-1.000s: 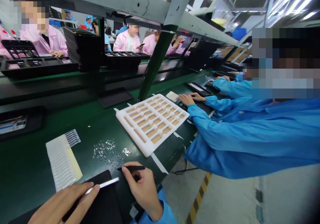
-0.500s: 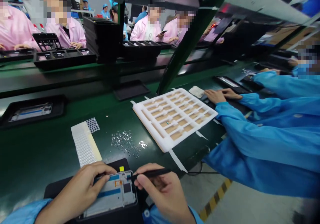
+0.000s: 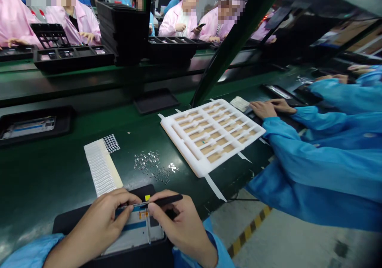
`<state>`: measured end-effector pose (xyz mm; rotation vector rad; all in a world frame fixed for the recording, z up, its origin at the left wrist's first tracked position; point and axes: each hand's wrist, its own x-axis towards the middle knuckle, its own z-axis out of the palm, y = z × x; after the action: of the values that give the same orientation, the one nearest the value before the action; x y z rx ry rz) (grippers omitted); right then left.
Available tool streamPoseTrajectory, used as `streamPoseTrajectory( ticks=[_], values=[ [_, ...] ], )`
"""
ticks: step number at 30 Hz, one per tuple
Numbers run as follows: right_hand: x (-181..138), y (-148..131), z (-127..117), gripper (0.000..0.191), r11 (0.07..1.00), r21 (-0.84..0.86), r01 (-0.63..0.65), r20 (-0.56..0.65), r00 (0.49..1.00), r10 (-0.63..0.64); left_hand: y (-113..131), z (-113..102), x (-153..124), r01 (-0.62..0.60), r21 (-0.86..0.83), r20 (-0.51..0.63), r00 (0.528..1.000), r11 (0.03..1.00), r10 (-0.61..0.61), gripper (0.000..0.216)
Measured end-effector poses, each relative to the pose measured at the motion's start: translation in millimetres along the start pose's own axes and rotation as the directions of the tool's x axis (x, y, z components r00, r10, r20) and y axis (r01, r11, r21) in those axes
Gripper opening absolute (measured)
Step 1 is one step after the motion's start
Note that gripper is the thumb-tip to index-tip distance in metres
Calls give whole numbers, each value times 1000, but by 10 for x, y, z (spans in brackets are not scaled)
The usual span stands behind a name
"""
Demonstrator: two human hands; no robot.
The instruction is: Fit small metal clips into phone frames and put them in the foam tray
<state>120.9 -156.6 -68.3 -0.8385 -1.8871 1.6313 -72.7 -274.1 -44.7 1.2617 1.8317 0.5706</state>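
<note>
A silver phone frame (image 3: 131, 239) with blue strips and an orange flex piece lies on a black tray (image 3: 67, 221) in front of me. My left hand (image 3: 101, 220) is closed on the frame's upper edge, thumb and fingers pinching there. Black tweezers (image 3: 168, 200) are gripped in my right hand (image 3: 186, 224), their tip reaching left to the same edge, close to my left fingertips. Whether the tips hold a tiny part is too small to tell. A yellow square (image 3: 147, 198) shows just above that edge. My right hand covers the frame's upper right corner.
Beyond the tray lie a white sheet of thin strips (image 3: 100, 166) and scattered small metal pieces (image 3: 147, 160). A white foam tray (image 3: 198, 171) is taped down to the right, near a co-worker's hands (image 3: 264, 108). A green post (image 3: 235, 47) slants upward behind it.
The tweezers and my right hand have moved left along the frame's upper edge, towards my left fingers. My left hand stays at the frame. The camera view has tilted down slightly.
</note>
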Motion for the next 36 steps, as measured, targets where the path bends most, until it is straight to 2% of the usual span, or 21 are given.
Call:
streamPoseTrajectory(
  ticks=[6, 12, 18, 26, 36],
  values=[
    [2, 25, 18, 21, 999, 26, -20, -17, 1000, 21, 15, 24, 17, 30, 21, -5, 1000, 999, -30, 33],
    [-1, 18, 13, 20, 1000, 26, -13, -24, 1000, 13, 58, 50, 27, 44, 12, -64, 997, 999, -43, 29],
    [-12, -23, 17, 14, 996, -14, 85, -52, 995, -85, 79, 81, 35, 60, 34, -102, 993, 998, -57, 28],
    [-43, 4, 23, 10, 968, -42, 246, -95, 964, -249, 80, 121, 45, 81, 51, -162, 984, 995, -72, 23],
    [-63, 4, -8, 13, 956, -32, 290, -82, 953, -292, 45, 125, 67, 123, 26, -141, 983, 992, -118, 23]
  ],
)
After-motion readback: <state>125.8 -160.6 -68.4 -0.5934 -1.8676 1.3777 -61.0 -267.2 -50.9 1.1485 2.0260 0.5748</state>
